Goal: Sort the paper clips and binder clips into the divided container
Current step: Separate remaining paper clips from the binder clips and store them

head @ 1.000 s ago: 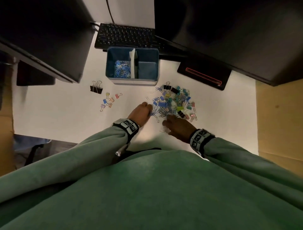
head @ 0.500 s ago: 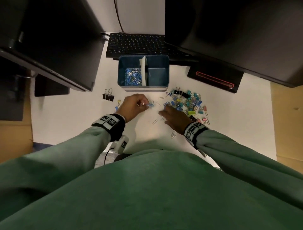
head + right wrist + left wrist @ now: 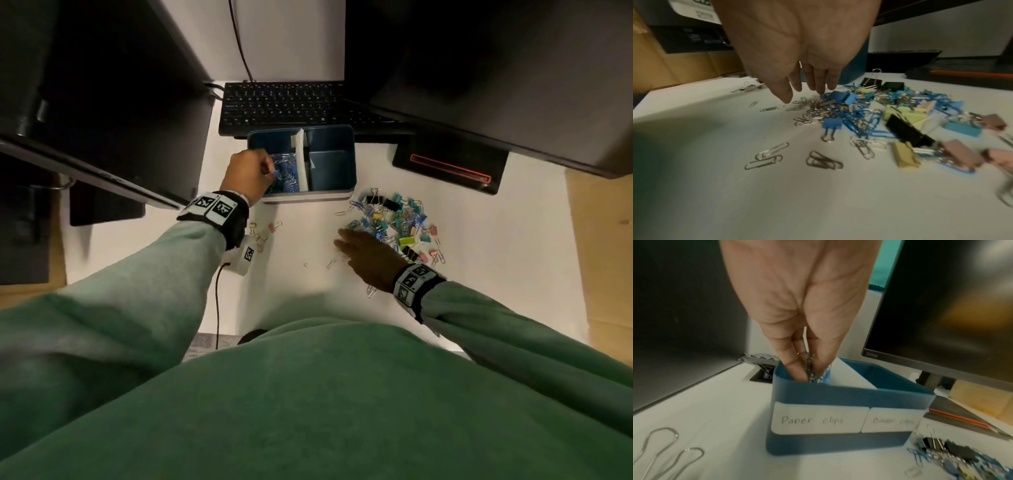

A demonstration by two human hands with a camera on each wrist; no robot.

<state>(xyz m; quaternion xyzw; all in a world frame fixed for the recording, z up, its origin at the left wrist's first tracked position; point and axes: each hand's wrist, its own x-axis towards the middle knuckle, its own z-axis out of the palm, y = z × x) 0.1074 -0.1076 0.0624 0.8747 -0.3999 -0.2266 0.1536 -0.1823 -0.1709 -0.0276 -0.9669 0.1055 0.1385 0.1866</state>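
A blue divided container (image 3: 346, 161) (image 3: 818, 395) stands in front of the keyboard, its front labelled "Paper clips" on the left half. My left hand (image 3: 248, 174) (image 3: 807, 369) reaches into that left compartment, fingers and thumb pinching a bunch of silver and blue paper clips (image 3: 812, 371) above the paper clips (image 3: 286, 173) lying there. The right compartment looks empty. A mixed pile of coloured binder clips and paper clips (image 3: 397, 222) (image 3: 879, 116) lies right of the container. My right hand (image 3: 366, 253) (image 3: 807, 91) hovers over the pile's left edge, fingers straight, holding nothing.
Loose paper clips (image 3: 766, 155) lie scattered near my right hand. A few small binder clips (image 3: 265, 231) sit left of centre. A black keyboard (image 3: 291, 106) lies behind the container, with dark monitors (image 3: 496, 68) overhead on both sides. A cable (image 3: 216, 301) hangs from my left wrist.
My left hand has carried the pinched paper clips from the pile up and leftward into the container's left compartment. My right hand has stayed at the pile's left edge.
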